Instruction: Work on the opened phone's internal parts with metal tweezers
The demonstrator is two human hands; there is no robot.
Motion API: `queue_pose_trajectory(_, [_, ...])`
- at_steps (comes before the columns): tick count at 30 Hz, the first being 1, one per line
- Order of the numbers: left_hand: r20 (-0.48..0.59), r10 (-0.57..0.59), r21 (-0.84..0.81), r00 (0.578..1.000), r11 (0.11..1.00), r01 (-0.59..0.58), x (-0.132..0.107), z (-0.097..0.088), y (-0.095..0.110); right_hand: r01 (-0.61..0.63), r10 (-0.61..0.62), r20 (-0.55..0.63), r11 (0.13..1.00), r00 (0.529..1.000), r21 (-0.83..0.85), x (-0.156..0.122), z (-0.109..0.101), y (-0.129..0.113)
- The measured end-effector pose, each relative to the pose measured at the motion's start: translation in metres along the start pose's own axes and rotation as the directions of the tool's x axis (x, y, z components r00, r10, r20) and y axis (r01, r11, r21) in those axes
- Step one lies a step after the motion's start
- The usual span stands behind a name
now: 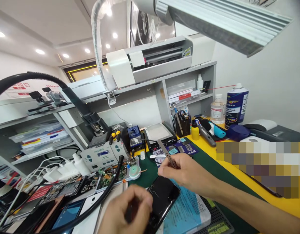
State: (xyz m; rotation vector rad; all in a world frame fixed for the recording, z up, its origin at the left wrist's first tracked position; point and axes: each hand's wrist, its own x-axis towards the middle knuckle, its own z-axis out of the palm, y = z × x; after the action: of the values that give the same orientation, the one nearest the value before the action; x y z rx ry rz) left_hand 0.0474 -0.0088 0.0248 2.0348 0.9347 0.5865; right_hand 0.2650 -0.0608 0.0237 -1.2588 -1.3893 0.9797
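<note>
Smartphone (168, 193) centre stage in the head view, black and glossy, with pale, crack-like lines across its upper left! It lies tilted across a blue-and-white pad (189, 208), presumably there to lift the glass off the work surface, and that pad sits partly over a black textured mat (224, 224), with a green mat (205, 162) spread around.

Over to the right hand (180, 169), and it's pinching a perforated metal tool (168, 154), likely tweezers, between thumb and fingers just above the phone's far end. The long strip angles up and away, a pen-like hold that would suit fine control; its lower end is hidden by the fingers.

Now the left hand (126, 209), close by at the phone's near left edge: fingers curled, thumb and forefinger drawn together, possibly to steady the phone, though whether anything is caught between them cannot be told from here.

Just beyond, a white-tipped swab (156, 157) lies within easy reach. Out to the left, a black hose (118, 165) arcs past the rework station (101, 157), while overhead a lamp (225, 26) reaches across the bench, apparently placed to light the work. Aerosol can (237, 105) at far right, standing upright!
</note>
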Motion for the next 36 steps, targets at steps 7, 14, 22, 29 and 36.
queue_pose_trajectory(7, [0.248, -0.239, -0.615, 0.939, 0.709, 0.344, 0.035, 0.006, 0.027, 0.090, -0.089, 0.043, 0.995, 0.995, -0.039, -0.007, 0.000, -0.004])
queue_pose_trajectory(14, [0.365, -0.224, -0.623, 0.904, 0.663, 0.416, 0.034, 0.000, 0.011, 0.160, -0.151, 0.092, 0.982, 0.984, -0.099, -0.010, 0.009, -0.003])
queue_pose_trajectory(22, [0.383, -0.199, -0.671, 0.902, 0.611, 0.420, 0.029, -0.001, 0.011, 0.138, -0.143, -0.023, 0.976, 0.989, -0.168, -0.009, 0.014, 0.012])
queue_pose_trajectory(29, [0.274, -0.167, -0.694, 0.947, 0.648, 0.315, 0.026, 0.010, 0.003, 0.013, -0.014, -0.014, 0.998, 1.000, -0.064, -0.008, 0.017, 0.005])
queue_pose_trajectory(36, [0.185, -0.188, -0.631, 0.964, 0.729, 0.264, 0.028, 0.014, 0.007, -0.133, 0.132, -0.022, 0.990, 0.991, -0.041, -0.007, 0.019, 0.001])
